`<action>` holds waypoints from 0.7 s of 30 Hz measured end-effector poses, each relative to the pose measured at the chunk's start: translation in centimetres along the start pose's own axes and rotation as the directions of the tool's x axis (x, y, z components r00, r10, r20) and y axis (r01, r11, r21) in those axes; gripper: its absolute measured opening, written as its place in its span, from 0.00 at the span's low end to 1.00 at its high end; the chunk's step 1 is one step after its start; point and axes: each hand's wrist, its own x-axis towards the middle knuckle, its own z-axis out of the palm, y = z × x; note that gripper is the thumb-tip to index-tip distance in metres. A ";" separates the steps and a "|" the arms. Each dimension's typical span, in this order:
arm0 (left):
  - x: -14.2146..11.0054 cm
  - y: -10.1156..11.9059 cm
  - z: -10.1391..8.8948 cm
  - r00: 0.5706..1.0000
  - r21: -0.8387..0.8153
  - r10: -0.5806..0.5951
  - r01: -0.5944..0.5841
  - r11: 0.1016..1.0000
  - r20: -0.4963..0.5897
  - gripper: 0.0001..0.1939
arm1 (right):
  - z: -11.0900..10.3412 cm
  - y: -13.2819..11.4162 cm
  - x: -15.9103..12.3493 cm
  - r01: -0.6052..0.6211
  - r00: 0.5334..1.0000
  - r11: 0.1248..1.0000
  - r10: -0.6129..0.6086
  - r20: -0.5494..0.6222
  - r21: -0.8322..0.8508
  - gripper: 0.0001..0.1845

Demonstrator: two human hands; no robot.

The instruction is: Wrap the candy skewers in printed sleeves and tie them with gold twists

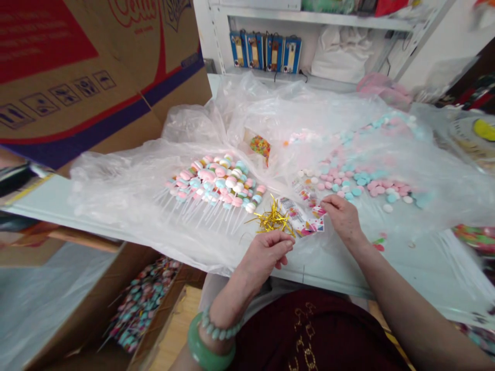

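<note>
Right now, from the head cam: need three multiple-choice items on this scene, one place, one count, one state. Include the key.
1. Where is the gold twist-tie pile?
A. Between the pastel lollipops and the printed wrappers
B. Inside the cardboard box
C. On the wooden floor

2. How many blue boxes are on the white shelf?
A. Two
B. Four
C. Seven

3. What state are the pink and blue candy discs in?
A. Loose, with no sticks
B. Fixed on sticks
C. Stacked in the cardboard box

Key:
1. A: the pile lies just right of the lollipop sticks, left of the wrappers.
2. B: four stand side by side.
3. A: they lie scattered without sticks.
</note>
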 end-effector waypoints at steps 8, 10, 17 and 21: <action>-0.1 -0.7 0.2 0.999 -0.164 -0.032 0.027 0.986 -0.028 0.11 | -1.9 -3.4 -0.5 0.049 0.994 0.965 -0.021 -0.109 0.257 0.08; -0.2 -0.4 0.3 1.000 -0.351 -0.006 0.013 0.936 0.019 0.17 | -1.1 -5.6 -1.6 -0.044 0.996 0.885 0.001 0.093 0.463 0.07; -0.5 -1.0 -2.7 0.969 -0.569 -0.018 -0.128 0.812 -0.245 0.14 | 4.7 -11.0 -4.5 -0.179 0.826 0.911 -0.065 0.560 0.370 0.10; -1.5 -1.0 -6.1 0.858 -0.502 -0.023 -0.279 0.819 -0.513 0.14 | 7.8 -12.2 -3.9 0.096 0.767 0.984 -0.169 0.619 0.150 0.13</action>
